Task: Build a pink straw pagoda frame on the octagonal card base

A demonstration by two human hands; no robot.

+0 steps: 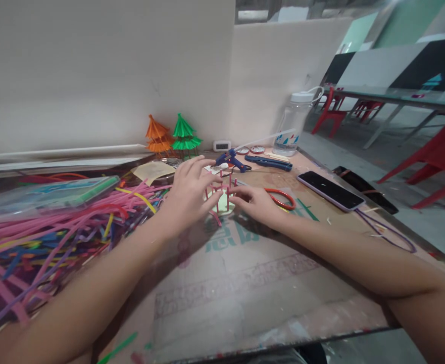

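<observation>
"Where is the pink frame?"

"Mid-table, at the far end of the printed sheet [245, 298]. The pink frame [228, 202] has thin upright posts over a pale base [224, 207], and it sits between the two hands."

"And the left hand?"

"The left hand [190, 189] reaches in from the left, its fingers bent around the posts, thumb low. I can't tell whether it grips one or only steadies them."

"The right?"

"The right hand [258, 206] has thumb and forefinger brought close at the near right post. They seem to touch it; a firm pinch I can't make out."

"What lies around them?"

"On the left, a heap of strips [74, 220] with a clear box [55, 194] on top. Far side: an orange tower [157, 134], a green tower [184, 132], a timer [222, 146] and a blue glue gun [230, 160]. To the right, a phone [330, 189]; beyond it, a bottle [288, 124]."
</observation>
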